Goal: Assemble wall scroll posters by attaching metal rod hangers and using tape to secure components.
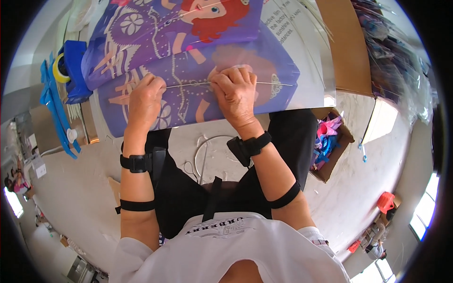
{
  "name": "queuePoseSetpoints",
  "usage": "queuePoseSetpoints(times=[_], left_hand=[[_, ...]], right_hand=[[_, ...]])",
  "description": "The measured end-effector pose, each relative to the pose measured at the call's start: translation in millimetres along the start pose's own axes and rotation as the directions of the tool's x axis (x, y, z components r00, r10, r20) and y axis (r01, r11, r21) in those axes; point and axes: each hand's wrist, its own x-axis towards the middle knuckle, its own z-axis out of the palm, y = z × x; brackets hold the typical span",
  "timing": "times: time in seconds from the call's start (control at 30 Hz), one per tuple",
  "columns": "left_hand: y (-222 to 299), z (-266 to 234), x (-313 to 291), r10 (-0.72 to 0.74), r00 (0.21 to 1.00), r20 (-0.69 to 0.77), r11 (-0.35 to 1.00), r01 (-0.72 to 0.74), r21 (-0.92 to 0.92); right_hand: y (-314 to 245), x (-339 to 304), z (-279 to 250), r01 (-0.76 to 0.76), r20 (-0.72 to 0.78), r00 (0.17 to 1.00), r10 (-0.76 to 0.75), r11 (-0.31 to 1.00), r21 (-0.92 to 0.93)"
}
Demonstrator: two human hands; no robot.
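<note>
A thin white rod (188, 85) runs crosswise over a purple plastic sheet (283, 70) printed with a cartoon figure, lying on the work surface in front of me. My left hand (147, 97) is closed on the rod's left part, with its fingers pinched together. Further right, my right hand (234, 93) is closed around the same rod, knuckles up, and the rod's end sticks out beyond it toward the sheet's right tip. Both hands rest on or just above the sheet; their fingertips are hidden. A second, similar printed sheet (155, 45) overlaps this one on the far side.
A blue tape dispenser (75, 70) with a yellow-cored roll stands at the left, beside a long blue object (52, 101). Several thin rods (317, 16) lie far right. Plastic-wrapped goods (396, 61) are piled beyond. A cardboard box (347, 137) of colourful scraps sits by my right knee.
</note>
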Motion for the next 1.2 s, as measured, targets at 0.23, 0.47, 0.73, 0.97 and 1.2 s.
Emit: queuePoseSetpoints(times=[0.23,0.47,0.73,0.97,1.2], left_hand=[[9.9,4.9,5.4,0.030,0.999,0.014,1.000,-0.030,-0.007],[1.7,7.7,4.1,0.052,0.999,-0.015,0.998,-0.053,-0.032],[-0.1,17.8,6.0,0.088,0.996,-0.005,0.996,-0.088,0.008],[-2.4,11.1,0.2,0.066,0.994,-0.092,0.997,-0.062,0.042],[-1.6,9.9,3.5,0.081,0.994,-0.074,0.994,-0.075,0.080]], right_hand=[[1.8,-0.7,-3.8,-0.042,0.032,0.999,0.042,0.999,-0.008],[0.0,2.0,-0.5,-0.031,0.019,0.999,0.030,0.999,0.020],[-0.4,8.1,-13.4,-0.012,0.059,0.998,0.012,1.000,0.000],[-11.7,8.3,-4.0,-0.034,0.097,0.995,0.034,0.999,-0.005],[-11.1,9.6,-4.6,-0.037,0.117,0.992,0.041,0.999,-0.029]])
